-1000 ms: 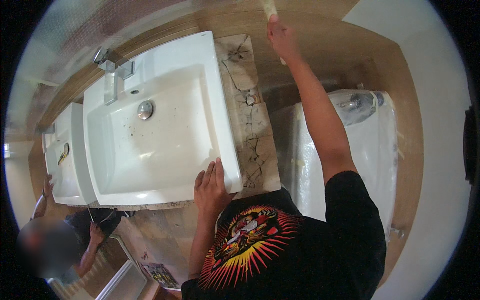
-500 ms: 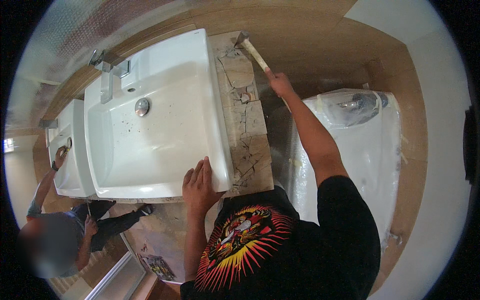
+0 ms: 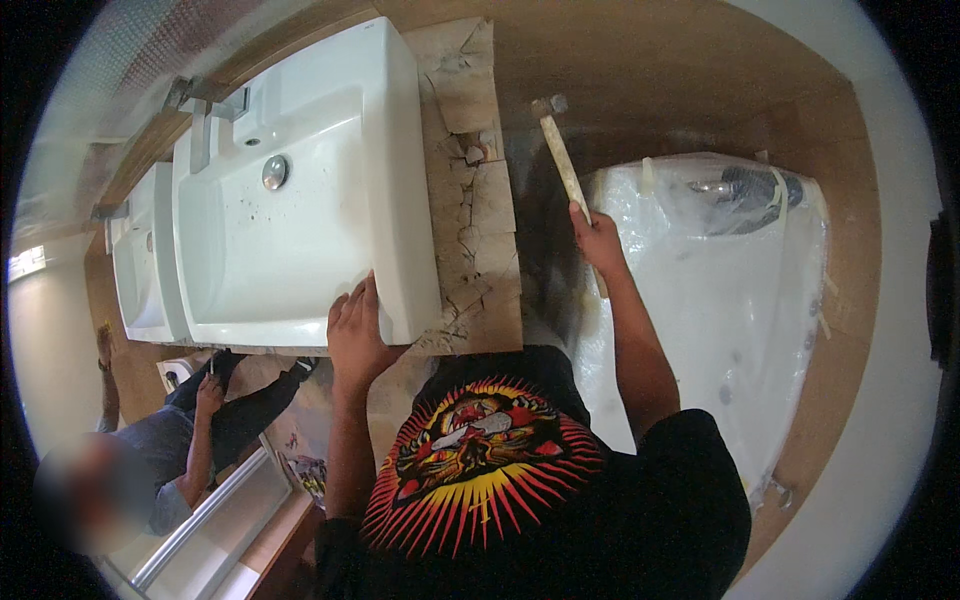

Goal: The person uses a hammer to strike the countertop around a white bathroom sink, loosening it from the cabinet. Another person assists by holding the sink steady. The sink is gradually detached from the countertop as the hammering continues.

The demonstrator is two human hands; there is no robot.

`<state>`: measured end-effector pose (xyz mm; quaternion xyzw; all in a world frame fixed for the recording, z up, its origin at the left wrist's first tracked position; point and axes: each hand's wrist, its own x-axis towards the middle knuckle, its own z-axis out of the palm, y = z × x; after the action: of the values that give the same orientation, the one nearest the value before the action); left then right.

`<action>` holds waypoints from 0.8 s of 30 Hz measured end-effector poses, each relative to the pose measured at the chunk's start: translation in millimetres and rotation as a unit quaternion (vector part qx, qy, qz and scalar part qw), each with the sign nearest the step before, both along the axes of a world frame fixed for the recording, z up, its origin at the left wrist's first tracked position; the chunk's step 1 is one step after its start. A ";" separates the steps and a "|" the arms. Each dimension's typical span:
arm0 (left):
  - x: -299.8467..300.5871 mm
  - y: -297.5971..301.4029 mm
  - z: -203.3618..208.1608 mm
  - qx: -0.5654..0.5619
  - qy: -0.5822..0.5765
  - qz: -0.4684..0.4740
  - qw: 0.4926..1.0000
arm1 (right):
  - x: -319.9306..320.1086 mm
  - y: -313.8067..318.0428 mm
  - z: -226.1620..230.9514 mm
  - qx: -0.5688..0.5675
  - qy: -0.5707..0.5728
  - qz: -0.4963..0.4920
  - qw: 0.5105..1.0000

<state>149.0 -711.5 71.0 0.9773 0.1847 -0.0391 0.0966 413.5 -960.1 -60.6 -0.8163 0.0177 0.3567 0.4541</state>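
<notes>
My right hand [image 3: 599, 242] is closed round the pale wooden handle of a hammer [image 3: 562, 160]. The hammer is raised over the gap between the counter and the bathtub, its small dark head apart from the counter. My left hand [image 3: 358, 340] lies with fingers stretched out on the near right corner of a white rectangular washbasin [image 3: 310, 270]. Dark specks lie in the bowl around its chrome drain cap [image 3: 275, 172]. Right of the basin runs a strip of beige tiled countertop [image 3: 495, 255], cracked all along, with a broken-out spot partway down.
A bathtub wrapped in clear plastic [image 3: 720, 330] stands to my right. A chrome faucet [image 3: 203, 130] rises behind the basin. Farther left is a second white basin [image 3: 145, 270]. Another person [image 3: 150, 450] stands at lower left, near a glass panel with a metal frame [image 3: 200, 510].
The hammer has come off the far end of the cracked counter and swung right. My left hand stays on the basin's corner. The other person's hand has left the second basin.
</notes>
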 end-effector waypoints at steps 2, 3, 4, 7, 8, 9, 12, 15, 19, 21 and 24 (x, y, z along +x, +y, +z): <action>3.9 -4.3 6.1 -0.003 0.018 0.008 1.000 | -12.9 -12.6 -10.0 -0.008 -0.002 0.001 1.000; 6.3 -7.0 12.9 -0.009 0.035 0.015 0.999 | -19.2 -18.2 -19.8 -0.012 -0.003 0.003 1.000; 8.4 -9.3 19.4 -0.015 0.052 0.023 0.998 | -26.5 -19.1 -23.1 0.019 -0.023 -0.005 1.000; 17.9 -18.1 33.7 -0.115 -0.037 0.048 0.992 | -41.8 -33.4 -15.9 0.013 0.071 -0.041 0.997; 24.1 -21.5 38.4 -0.104 -0.054 0.048 0.992 | -45.9 -34.8 -10.6 0.022 0.073 -0.048 0.996; 31.6 -24.8 43.2 -0.094 -0.072 0.048 0.992 | -50.1 -35.1 -6.2 0.030 0.076 -0.055 0.995; 46.6 -29.0 46.7 -0.073 -0.112 0.076 0.988 | -54.2 -39.9 7.3 0.052 0.110 -0.049 0.991; 63.4 -21.0 39.4 -0.054 -0.143 0.102 0.983 | -55.3 -46.3 6.5 0.058 0.115 -0.015 0.992; 80.9 -18.5 18.4 -0.046 -0.166 0.133 0.976 | -55.2 -47.2 22.2 0.044 0.093 0.016 0.995; 84.5 -19.4 6.0 -0.059 -0.164 0.162 0.971 | -54.4 -52.4 4.0 0.026 0.071 0.047 0.996; 85.2 -20.3 -7.8 -0.059 -0.147 0.201 0.967 | -55.1 -56.0 -11.2 0.016 0.042 0.075 0.996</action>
<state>234.2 -731.8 63.2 0.9074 0.3588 0.1146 0.1863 358.3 -1016.1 -71.8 -0.7923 -0.0300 0.4244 0.4374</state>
